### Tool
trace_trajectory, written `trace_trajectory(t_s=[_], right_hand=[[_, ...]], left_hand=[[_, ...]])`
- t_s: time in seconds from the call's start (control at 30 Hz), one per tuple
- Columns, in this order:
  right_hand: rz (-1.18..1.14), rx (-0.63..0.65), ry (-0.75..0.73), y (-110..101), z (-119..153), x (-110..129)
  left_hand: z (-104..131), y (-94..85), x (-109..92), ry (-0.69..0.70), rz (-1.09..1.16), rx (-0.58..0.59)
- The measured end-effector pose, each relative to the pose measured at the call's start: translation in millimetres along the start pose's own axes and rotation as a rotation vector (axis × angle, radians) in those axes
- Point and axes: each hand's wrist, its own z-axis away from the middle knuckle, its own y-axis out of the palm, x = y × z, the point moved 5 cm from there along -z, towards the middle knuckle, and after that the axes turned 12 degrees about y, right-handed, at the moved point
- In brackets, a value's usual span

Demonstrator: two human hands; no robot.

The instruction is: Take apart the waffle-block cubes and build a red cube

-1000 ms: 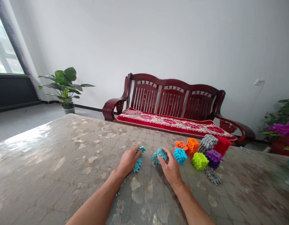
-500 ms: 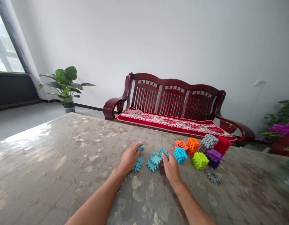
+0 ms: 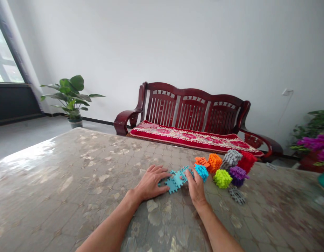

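Note:
Several flat teal interlocking pieces lie bunched together on the patterned tabletop. My left hand rests palm down with fingers spread, partly covering the teal pieces at their left end. At the right end, my right hand pinches a teal piece between thumb and fingers. Just beyond its fingertips sits a blue block cluster. Farther right are an orange cluster, a lime green one, a purple one, a grey one and a red one.
A flat grey piece lies right of my right hand. Behind the table stands a dark red wooden bench with a red patterned cover. Potted plant at left; purple flowers at right.
My left hand has moved right and flattened out over the teal pieces, its fingers now spread. The teal pieces are closer together. My right hand has shifted slightly right.

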Motion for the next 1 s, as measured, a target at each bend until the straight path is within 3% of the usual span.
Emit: trace_trajectory(t_s=[0.3, 0.47, 0.57, 0.67, 1.0], right_hand=[[0.578, -0.029, -0.303, 4.1, 13.9, 17.8], [0.632, -0.252, -0.444, -12.4, 13.6, 32.1], [0.611, -0.434, -0.432, -33.9, 4.8, 33.6], [0.659, -0.525, -0.348, -49.0, -6.0, 24.4], [0.854, -0.433, -0.179, -42.8, -16.4, -11.7]], left_hand=[[1.9, -0.2, 2.1, -0.001, 0.012, 0.019], [3.7, -3.1, 10.9, -0.065, -0.011, -0.009], [4.0, -3.3, 14.7, -0.091, 0.011, -0.034], [3.4, -4.4, 17.7, -0.108, 0.054, -0.072], [5.0, -5.8, 37.1, -0.243, 0.259, -0.251]])
